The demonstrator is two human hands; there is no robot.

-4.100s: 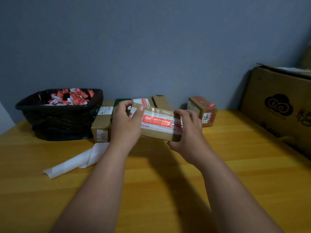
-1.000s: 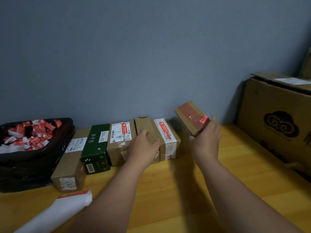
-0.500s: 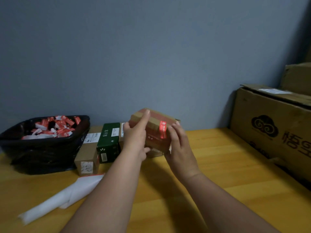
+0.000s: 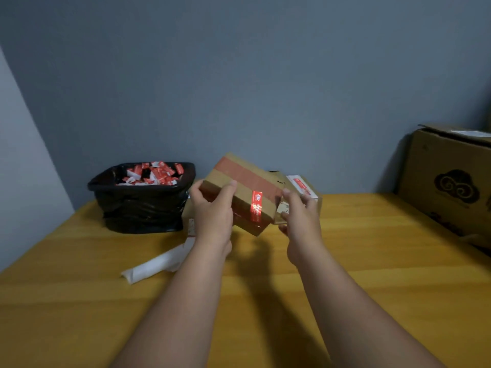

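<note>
Both the left hand [image 4: 212, 215] and right hand [image 4: 301, 220] hold a taped cardboard box [image 4: 245, 185] clear of the wooden surface [image 4: 372, 261]. It is tilted, probably to inspect its red tape. Left fingers curl round its near-left end; the right thumb and fingers pinch its right corner. The box sits between them, near a black bin [image 4: 140, 211] and another parcel [image 4: 303, 185].

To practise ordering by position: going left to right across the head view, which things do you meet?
Black bag-lined bin of red-and-white wrappers → left hand → small brown cardboard box with red tape → right hand → large brown cardboard carton with cloud logo.
</note>
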